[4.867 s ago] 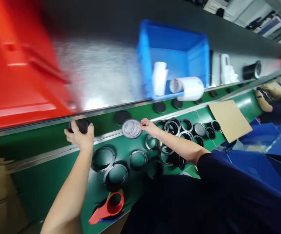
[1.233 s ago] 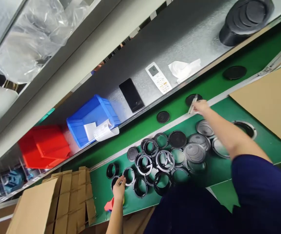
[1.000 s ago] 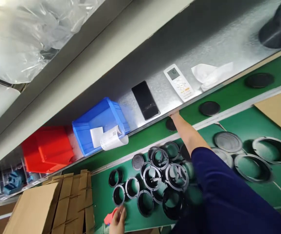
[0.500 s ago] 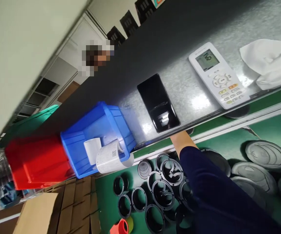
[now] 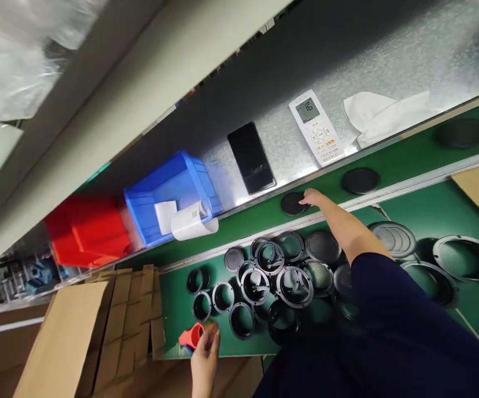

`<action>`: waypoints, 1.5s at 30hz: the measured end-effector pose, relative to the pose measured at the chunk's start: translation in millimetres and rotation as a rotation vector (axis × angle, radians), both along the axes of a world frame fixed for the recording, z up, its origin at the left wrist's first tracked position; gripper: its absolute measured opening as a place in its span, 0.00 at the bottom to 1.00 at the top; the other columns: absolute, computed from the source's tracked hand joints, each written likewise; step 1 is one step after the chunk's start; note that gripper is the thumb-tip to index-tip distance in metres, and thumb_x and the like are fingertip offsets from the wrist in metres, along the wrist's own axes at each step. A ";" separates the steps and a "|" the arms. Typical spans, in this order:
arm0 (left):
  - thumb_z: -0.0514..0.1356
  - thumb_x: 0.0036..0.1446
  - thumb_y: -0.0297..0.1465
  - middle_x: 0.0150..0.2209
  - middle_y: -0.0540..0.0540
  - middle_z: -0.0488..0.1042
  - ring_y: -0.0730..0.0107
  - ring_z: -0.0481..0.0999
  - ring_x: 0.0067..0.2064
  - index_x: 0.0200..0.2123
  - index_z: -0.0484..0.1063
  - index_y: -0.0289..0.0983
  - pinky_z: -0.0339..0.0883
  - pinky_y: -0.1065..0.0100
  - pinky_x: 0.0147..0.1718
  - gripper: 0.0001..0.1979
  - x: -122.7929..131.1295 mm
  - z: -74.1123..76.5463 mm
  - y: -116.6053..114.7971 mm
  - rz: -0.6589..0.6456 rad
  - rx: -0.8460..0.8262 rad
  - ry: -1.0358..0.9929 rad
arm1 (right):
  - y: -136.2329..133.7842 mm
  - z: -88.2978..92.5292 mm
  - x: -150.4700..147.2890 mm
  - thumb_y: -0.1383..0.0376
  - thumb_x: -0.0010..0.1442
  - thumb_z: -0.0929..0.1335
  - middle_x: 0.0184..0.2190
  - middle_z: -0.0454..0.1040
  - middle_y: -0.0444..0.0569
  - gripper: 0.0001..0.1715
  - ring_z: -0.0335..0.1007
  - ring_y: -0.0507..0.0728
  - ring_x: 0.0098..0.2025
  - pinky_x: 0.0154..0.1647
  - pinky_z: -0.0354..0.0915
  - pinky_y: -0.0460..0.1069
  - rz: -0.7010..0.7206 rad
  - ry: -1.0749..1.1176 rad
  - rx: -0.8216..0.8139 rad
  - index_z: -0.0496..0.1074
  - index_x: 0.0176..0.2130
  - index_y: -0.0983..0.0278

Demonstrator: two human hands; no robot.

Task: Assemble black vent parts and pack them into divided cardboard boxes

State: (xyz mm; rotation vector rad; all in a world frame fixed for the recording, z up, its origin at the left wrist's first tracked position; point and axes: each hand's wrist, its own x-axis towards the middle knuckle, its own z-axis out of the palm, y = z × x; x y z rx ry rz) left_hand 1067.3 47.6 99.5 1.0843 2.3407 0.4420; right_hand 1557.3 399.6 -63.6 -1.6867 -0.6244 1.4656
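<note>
Where the green worktop [image 5: 173, 309] ends on the left, cardboard [image 5: 135, 309] stands beside it, with a red bin [image 5: 92, 232] and a blue bin [image 5: 148, 193] on the shelf [image 5: 283, 146] above. Rightward, the left hand [image 5: 206, 354] is just beside a red tube [image 5: 191, 336], fingers curled together; whether that grip has hold of anything, I cannot tell. Black rings [image 5: 279, 288] crowd the worktop, some overlapping. Beyond them, below a phone [image 5: 251, 157], a black disc [image 5: 292, 204] lies on a green strip [image 5: 248, 222]. At its right edge are the right hand's [image 5: 312, 197] fingertips, slightly parted; whether they grip it is unclear. Farther right, a remote [image 5: 316, 128] and white tissue [image 5: 378, 117] lie on the shelf.
</note>
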 end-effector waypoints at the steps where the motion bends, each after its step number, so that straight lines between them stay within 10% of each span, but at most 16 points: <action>1: 0.68 0.46 0.44 0.48 0.44 0.84 0.46 0.79 0.58 0.39 0.80 0.45 0.71 0.56 0.62 0.17 13.5 1.6 7.0 -0.014 0.036 -0.029 | -2.1 3.7 1.7 0.68 0.60 0.77 0.29 0.72 0.43 0.12 0.70 0.50 0.28 0.32 0.74 0.48 0.011 0.005 -0.019 0.72 0.35 0.69; 8: 0.71 0.51 0.42 0.48 0.38 0.83 0.51 0.82 0.52 0.45 0.81 0.37 0.71 0.54 0.61 0.20 119.6 11.8 40.3 -0.190 0.282 -0.319 | -72.4 53.1 5.1 0.72 0.57 0.78 0.23 0.66 0.38 0.20 0.68 0.48 0.26 0.35 0.76 0.47 0.035 0.177 0.152 0.63 0.32 0.64; 16: 0.67 0.58 0.52 0.73 0.40 0.59 0.48 0.66 0.70 0.70 0.60 0.49 0.67 0.46 0.63 0.41 247.6 7.5 72.8 -0.212 0.353 -1.375 | -254.3 109.5 -45.1 0.47 0.42 0.84 0.32 0.76 0.43 0.35 0.76 0.53 0.34 0.38 0.77 0.50 0.101 0.577 0.358 0.65 0.36 0.60; 22: 0.52 0.69 0.54 0.57 0.35 0.79 0.49 0.73 0.64 0.52 0.77 0.32 0.65 0.51 0.65 0.32 270.8 10.0 64.3 -0.003 0.059 -1.705 | -346.8 129.9 -75.5 0.41 0.49 0.79 0.27 0.72 0.40 0.33 0.68 0.53 0.27 0.31 0.72 0.50 0.063 0.190 0.387 0.63 0.35 0.58; 29: 0.48 0.71 0.52 0.51 0.34 0.82 0.50 0.76 0.62 0.49 0.79 0.30 0.64 0.52 0.66 0.32 279.9 2.2 36.7 0.029 -0.190 -1.841 | -366.6 149.5 -46.3 0.38 0.67 0.63 0.27 0.68 0.44 0.30 0.64 0.55 0.31 0.34 0.66 0.52 -0.063 -0.563 0.459 0.66 0.33 0.60; 35: 0.43 0.72 0.53 0.54 0.35 0.81 0.51 0.74 0.64 0.56 0.76 0.31 0.63 0.50 0.67 0.35 275.9 1.3 22.1 0.093 -0.237 -1.890 | -374.1 155.8 -41.0 0.47 0.73 0.60 0.55 0.72 0.57 0.26 0.66 0.64 0.61 0.65 0.63 0.62 0.169 -0.661 0.804 0.79 0.48 0.59; 45: 0.49 0.68 0.57 0.49 0.35 0.82 0.46 0.80 0.56 0.56 0.76 0.35 0.68 0.42 0.62 0.35 291.8 -7.6 19.1 -0.010 -0.285 -1.705 | -377.0 124.8 -12.0 0.45 0.74 0.57 0.62 0.68 0.54 0.32 0.58 0.67 0.65 0.68 0.59 0.68 0.449 -0.717 0.792 0.82 0.51 0.55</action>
